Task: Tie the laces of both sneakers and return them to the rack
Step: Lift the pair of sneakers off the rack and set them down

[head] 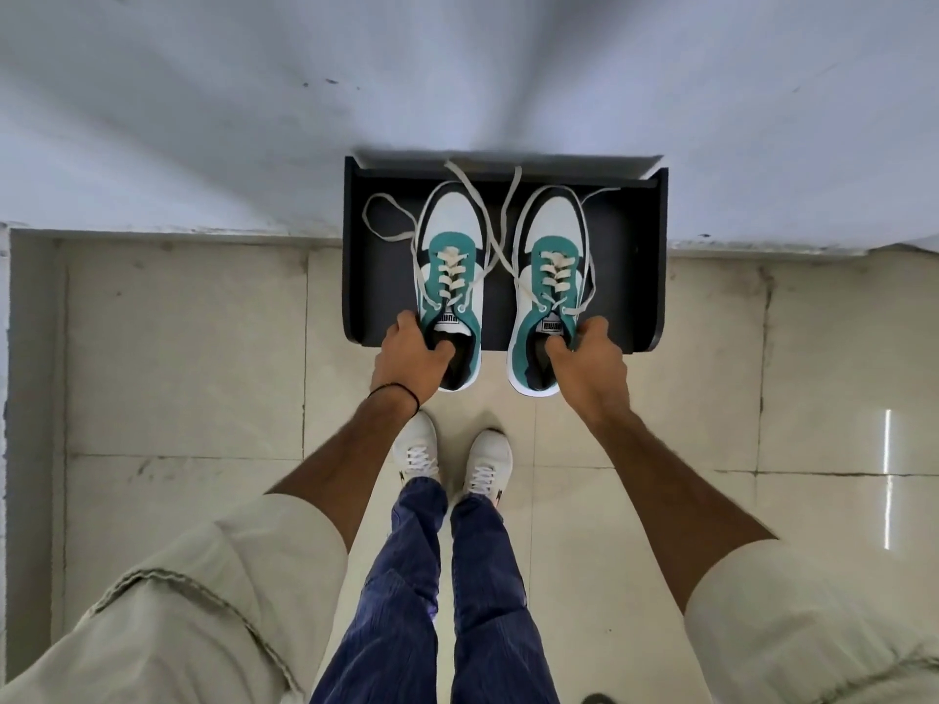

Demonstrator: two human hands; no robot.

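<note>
Two teal, white and black sneakers stand side by side on a black rack (630,276), toes toward the wall. My left hand (409,355) grips the collar of the left sneaker (449,256), fingers inside its opening. At the right sneaker (551,261), my right hand (589,360) holds the collar the same way. Both heels stick out past the rack's front edge. The cream laces (500,221) are untied; they trail loose over the shelf and cross between the shoes.
The rack stands against a white wall (355,94) on a beige tiled floor (178,348). My own feet in white shoes (452,459) stand just in front of the rack. A raised ledge runs along the left side.
</note>
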